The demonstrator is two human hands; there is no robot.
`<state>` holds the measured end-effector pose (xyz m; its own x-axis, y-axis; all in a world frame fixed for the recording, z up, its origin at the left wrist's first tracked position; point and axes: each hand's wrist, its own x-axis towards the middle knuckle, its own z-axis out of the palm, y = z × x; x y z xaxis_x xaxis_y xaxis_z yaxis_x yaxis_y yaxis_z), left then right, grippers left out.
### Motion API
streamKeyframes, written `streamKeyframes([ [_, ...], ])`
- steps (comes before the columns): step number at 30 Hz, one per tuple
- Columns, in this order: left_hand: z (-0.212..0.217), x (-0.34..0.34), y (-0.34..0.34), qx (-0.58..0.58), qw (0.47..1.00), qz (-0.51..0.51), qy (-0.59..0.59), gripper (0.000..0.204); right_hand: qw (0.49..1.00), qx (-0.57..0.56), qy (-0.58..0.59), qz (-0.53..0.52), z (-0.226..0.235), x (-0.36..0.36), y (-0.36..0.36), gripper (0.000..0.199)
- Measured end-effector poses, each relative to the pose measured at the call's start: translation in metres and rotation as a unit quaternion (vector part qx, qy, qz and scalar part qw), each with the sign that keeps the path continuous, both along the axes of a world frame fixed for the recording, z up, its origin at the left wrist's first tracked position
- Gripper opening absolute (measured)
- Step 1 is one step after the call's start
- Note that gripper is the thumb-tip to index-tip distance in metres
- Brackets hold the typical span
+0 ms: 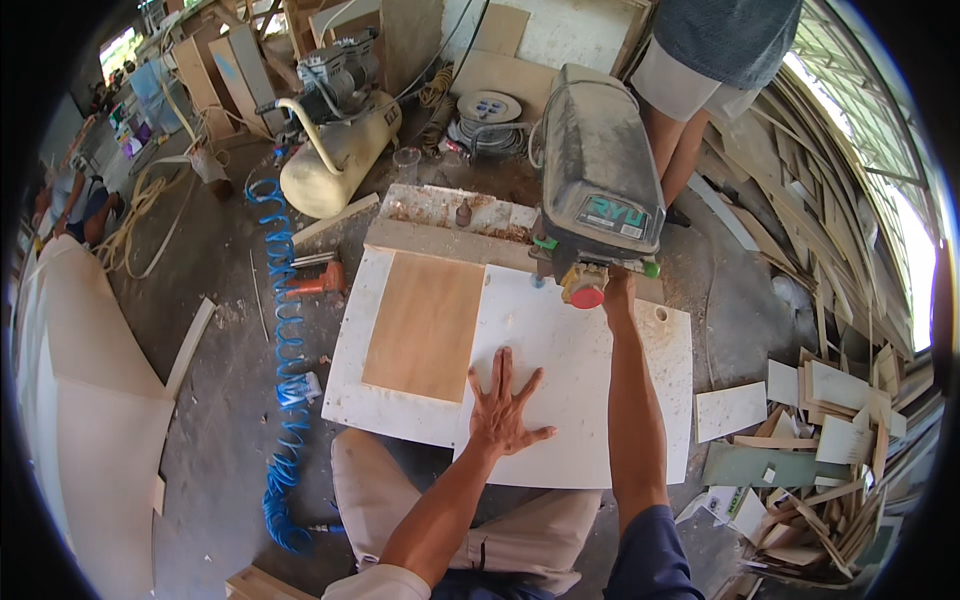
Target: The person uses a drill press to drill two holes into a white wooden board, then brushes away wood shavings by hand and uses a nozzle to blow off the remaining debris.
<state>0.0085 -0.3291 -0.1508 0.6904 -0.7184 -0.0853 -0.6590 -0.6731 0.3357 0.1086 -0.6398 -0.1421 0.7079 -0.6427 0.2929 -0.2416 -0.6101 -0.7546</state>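
Observation:
My left hand (503, 414) lies flat, fingers spread, on a white panel (560, 370) in front of my knees. A round hole shows near that panel's far right corner. My right hand (620, 285) reaches up to the front of a machine like a drill press, with a dusty dark housing (600, 150). Its fingers are mostly hidden beneath the machine's head, next to a red round knob (587, 297); what they touch I cannot make out. A light brown wooden sheet (425, 325) lies left of my left hand, with white board around its left and near edges.
A cream air compressor (340, 165) stands far left, a coiled blue hose (287, 390) on the floor. Nearby are an orange power tool (318, 282) and a cable reel (490, 110). Offcuts (830, 430) pile up at right. Another person (690, 80) stands behind the machine.

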Motion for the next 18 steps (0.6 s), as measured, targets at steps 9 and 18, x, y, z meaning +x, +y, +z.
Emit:
streamKeyframes([
  [9, 0.002, 0.006, 0.008, -0.001, 1.0, 0.007, 0.026, 0.114, 0.777, 0.534, -0.252, 0.218, 0.034, 0.05, -0.025, 0.033],
  [18, 0.012, 0.015, -0.005, 0.028, 0.999, -0.002, 0.042, 0.123, 0.655, 0.686, -0.202, 0.244, 0.073, 0.059, -0.055, 0.047],
])
